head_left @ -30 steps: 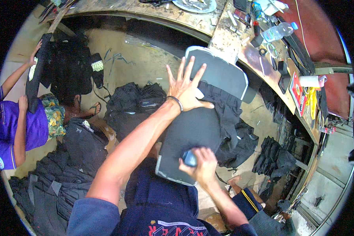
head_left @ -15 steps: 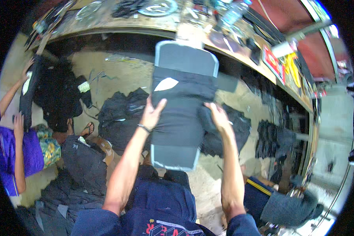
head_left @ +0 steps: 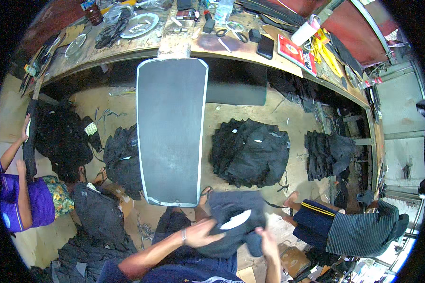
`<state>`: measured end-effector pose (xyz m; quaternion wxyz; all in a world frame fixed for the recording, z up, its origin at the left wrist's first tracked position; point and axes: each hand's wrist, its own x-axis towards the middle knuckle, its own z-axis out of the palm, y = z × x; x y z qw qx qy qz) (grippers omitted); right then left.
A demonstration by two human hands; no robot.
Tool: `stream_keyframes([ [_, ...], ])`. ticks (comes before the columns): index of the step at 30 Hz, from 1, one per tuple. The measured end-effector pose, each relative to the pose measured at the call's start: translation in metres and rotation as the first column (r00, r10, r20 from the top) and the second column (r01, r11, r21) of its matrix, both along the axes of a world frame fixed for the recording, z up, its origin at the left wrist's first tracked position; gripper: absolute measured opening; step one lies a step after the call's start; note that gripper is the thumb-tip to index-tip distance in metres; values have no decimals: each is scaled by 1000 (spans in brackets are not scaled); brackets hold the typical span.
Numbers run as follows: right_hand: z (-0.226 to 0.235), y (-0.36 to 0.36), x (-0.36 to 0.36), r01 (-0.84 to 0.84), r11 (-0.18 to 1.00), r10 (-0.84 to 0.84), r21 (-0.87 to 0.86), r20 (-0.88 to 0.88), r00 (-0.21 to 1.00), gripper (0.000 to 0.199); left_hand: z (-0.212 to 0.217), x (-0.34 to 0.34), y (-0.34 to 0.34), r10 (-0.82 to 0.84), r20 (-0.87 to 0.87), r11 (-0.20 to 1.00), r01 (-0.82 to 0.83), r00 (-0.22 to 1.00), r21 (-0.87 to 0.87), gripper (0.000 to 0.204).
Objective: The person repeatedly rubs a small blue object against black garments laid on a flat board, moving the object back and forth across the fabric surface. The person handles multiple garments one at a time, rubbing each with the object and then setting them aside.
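A dark fabric piece (head_left: 236, 203) hangs close in front of my body, off the board's near end and slightly to its right. It carries a white, leaf-shaped patch (head_left: 236, 220). My left hand (head_left: 200, 233) grips the cloth's left side, fingers closed beside the patch. At the right edge my right hand (head_left: 268, 244) pinches the cloth; it is slightly blurred. A long grey board (head_left: 172, 132) with a whitish rim juts from the workbench toward me, its top bare.
Piles of dark cloth (head_left: 250, 153) lie on the floor either side of the board. The wooden workbench (head_left: 198, 45) bears scissors, a phone (head_left: 265, 47) and a bottle. A person in purple (head_left: 30, 203) works at left; another in a striped top (head_left: 359, 228) bends at right.
The dark fabric has come off the board toward me, uncovering the board's top. Both hands moved nearer my body with it, and the view shifted to the right.
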<state>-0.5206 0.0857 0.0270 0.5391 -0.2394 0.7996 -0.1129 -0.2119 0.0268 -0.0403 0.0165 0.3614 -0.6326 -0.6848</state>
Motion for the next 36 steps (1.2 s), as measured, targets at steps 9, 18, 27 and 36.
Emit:
stream_keyframes([
  [9, -218, -116, -110, -138, 986, 55, -98, -586, 809, 128, -224, 1, -9, 801, 102, 594, -760, 590, -264, 68],
  [18, -247, 66, 12, -529, 820, 572, 219, -374, 730, 109, -313, 268, -102, 562, 721, 784, 16, 405, -620, 74],
  [27, -217, 40, 92, -512, 859, 468, -13, -383, 796, 61, -311, 315, -166, 436, 833, 852, 142, 341, -504, 46],
  [36, -212, 35, 75, -422, 893, 447, 154, -398, 801, 77, -298, 310, -141, 384, 878, 895, 119, 286, -430, 35],
])
